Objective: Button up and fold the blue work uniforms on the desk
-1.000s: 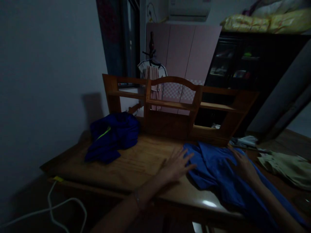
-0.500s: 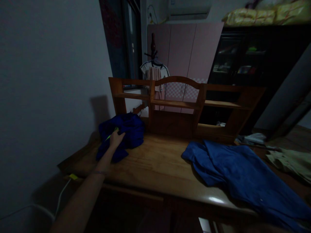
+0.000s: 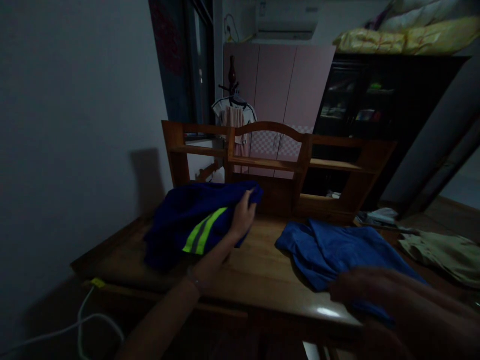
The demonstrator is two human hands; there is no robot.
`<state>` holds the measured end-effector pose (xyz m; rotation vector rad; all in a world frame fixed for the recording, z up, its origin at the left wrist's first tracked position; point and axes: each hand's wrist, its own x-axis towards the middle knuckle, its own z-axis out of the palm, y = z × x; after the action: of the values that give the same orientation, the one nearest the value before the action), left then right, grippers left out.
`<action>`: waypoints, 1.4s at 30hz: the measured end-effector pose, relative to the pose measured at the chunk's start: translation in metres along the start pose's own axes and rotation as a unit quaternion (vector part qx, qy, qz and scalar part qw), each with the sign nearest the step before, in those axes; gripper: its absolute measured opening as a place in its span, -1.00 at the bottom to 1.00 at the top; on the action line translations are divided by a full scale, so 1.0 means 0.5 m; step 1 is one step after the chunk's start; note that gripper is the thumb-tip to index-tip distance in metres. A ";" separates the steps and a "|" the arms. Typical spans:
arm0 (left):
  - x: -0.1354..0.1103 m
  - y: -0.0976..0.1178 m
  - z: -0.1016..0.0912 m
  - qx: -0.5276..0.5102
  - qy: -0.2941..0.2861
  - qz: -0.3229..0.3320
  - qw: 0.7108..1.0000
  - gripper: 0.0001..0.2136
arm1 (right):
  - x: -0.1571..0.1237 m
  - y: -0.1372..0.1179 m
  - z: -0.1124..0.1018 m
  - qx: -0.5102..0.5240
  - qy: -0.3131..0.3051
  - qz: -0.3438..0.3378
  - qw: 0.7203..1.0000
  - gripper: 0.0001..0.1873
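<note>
Nearest, the right hand point(image 3: 378, 305) is blurred, so I cannot tell its finger pose; the blue shirt point(image 3: 330, 247) lies just beyond its fingertips. Farther off, the left hand point(image 3: 243, 216) clenches the striped navy garment point(image 3: 195, 220), which drapes left of its fingers onto the table point(image 3: 255, 270).

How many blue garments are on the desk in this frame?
2. A navy garment with yellow-green stripes at the left of the desk, gripped by the left hand; a brighter blue garment lying at the right. Others may be out of frame.

A home bedroom: pink wardrobe point(image 3: 277, 95), folded bedding point(image 3: 405, 37), wooden desk point(image 3: 247, 270).
</note>
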<state>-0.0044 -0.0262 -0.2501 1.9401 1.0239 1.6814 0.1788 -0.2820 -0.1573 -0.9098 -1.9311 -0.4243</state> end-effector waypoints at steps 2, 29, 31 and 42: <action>-0.068 0.031 0.086 -0.042 -0.115 -0.043 0.992 -0.60 | 0.024 0.040 0.050 -0.072 0.021 0.023 0.997 -0.48; -0.016 -0.196 -0.010 0.039 -0.228 -0.088 0.969 -0.62 | -0.112 0.468 0.332 0.144 -0.290 0.217 0.921 -0.51; -0.014 -0.197 -0.008 0.062 -0.226 -0.081 0.969 -0.58 | -0.116 0.464 0.339 0.151 -0.325 0.211 0.909 -0.43; -0.025 -0.171 -0.006 0.080 -0.202 -0.031 0.976 -0.50 | -0.134 0.461 0.353 0.148 -0.296 0.206 0.921 -0.48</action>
<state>-0.0311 0.0212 -0.3176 2.2045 1.0692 1.1296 0.2636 -0.0482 -0.3215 -1.2982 -2.1672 0.4352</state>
